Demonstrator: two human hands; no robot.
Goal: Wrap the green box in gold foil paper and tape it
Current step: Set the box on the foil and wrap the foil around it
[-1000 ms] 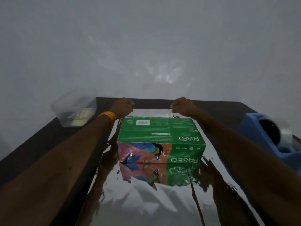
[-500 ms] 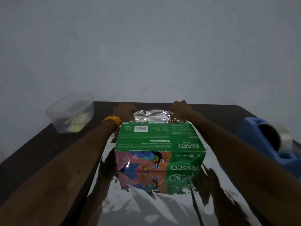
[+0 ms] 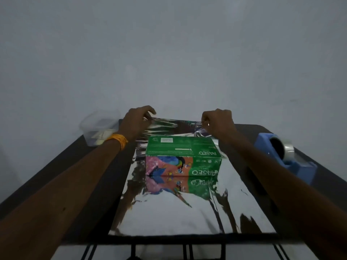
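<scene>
Here, in the head view, the green box (image 3: 181,149) sits on a sheet of foil paper (image 3: 180,214) spread across the dark table (image 3: 71,166). The foil looks silver and mirrors the box's printed side. Beyond the box, the left hand (image 3: 135,122) and the right hand (image 3: 217,122) each pinch the sheet's far edge, fingers clenched on it and lifting it off the table. An orange band (image 3: 118,140) circles the left wrist. A clear plastic container (image 3: 99,126) stands at the far left, and a blue tape dispenser (image 3: 285,156) on the right.
</scene>
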